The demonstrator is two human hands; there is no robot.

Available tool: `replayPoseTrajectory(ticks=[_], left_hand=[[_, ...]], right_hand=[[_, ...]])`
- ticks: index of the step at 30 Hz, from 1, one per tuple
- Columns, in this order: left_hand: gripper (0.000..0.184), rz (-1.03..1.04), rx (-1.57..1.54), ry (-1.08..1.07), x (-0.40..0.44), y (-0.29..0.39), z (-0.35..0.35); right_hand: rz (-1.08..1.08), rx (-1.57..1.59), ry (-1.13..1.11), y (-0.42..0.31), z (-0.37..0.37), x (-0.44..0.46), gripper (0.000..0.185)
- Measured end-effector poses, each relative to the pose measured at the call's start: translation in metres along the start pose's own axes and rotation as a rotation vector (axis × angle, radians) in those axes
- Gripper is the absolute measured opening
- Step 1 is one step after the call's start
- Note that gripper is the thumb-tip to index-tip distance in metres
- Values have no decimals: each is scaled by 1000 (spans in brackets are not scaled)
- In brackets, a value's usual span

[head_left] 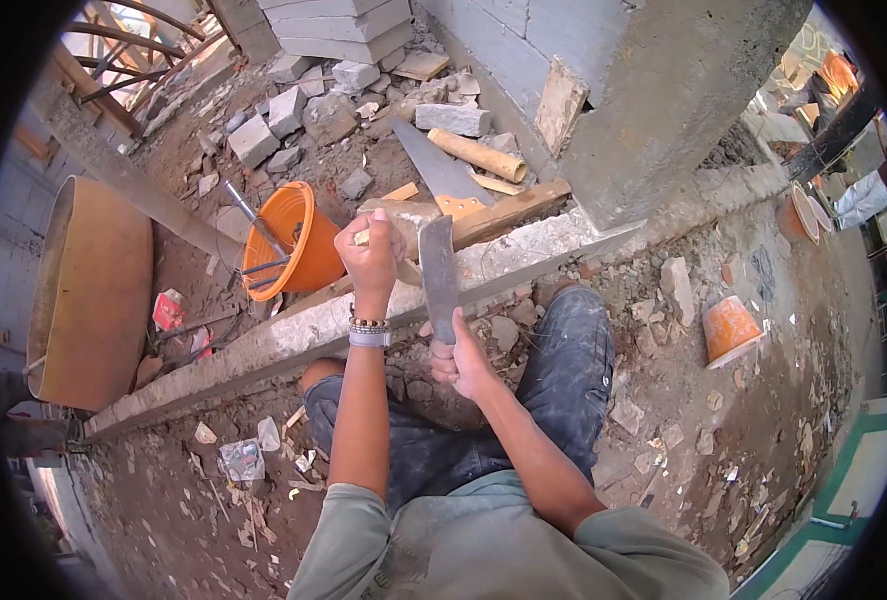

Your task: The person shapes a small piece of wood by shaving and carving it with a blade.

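My right hand [463,362] is closed around the handle end of a machete [438,270], its broad grey blade pointing up and away from me. Just left of the blade, my left hand [370,255] makes a fist around a small pale piece, mostly hidden by the fingers, so its kind is unclear. Beyond both hands a hand saw [438,170] with an orange handle lies on the ground. A wooden plank [513,213] rests in front of it. An orange bucket [308,235] with metal tools in it tilts beside my left hand.
A low concrete beam [253,350] runs across in front of my knees. Broken blocks [255,142] and a bamboo piece [478,156] lie behind it. A concrete column [663,120] rises at right, near another orange bucket [731,328]. A person [836,78] is farther off.
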State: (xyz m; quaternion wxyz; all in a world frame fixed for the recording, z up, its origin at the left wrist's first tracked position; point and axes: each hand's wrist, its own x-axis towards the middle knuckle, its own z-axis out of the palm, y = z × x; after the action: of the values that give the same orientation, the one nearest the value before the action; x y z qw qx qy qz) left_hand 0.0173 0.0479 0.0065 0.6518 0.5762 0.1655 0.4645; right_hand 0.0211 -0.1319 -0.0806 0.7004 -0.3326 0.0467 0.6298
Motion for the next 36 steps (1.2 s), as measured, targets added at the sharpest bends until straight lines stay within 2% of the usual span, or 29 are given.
replayPoseTrajectory(ticks=[3,9,12,15,18,22,25,28,31,36], left_hand=[[43,-10,-43,47,5,-2,-9],[44,1,-49,89,5,0,-14],[45,-9,-62,49,5,0,-16],[45,-14,-64,41,3,3,-10],[44,23,-20,35,1,4,-2],[40,53,55,89,0,-2,0],[39,88,154,98,6,-11,-8],[39,49,67,57,4,-8,-4],[39,63,52,61,0,-3,1],[39,26,-14,89,-1,1,-1]], right_hand=[[-167,-287,151,0,8,-3,62],[-689,-951,391,4,0,11,50],[-714,-905,376,-20,43,-24,49],[-835,-648,353,-18,67,-38,45],[-1074,-915,590,11,39,-2,43],[-540,-1210,430,19,9,8,44],[-701,-1192,341,21,-4,18,41],[36,-430,176,-21,10,-10,42],[142,37,40,-31,6,-11,43],[-516,-477,192,-46,57,-46,47]])
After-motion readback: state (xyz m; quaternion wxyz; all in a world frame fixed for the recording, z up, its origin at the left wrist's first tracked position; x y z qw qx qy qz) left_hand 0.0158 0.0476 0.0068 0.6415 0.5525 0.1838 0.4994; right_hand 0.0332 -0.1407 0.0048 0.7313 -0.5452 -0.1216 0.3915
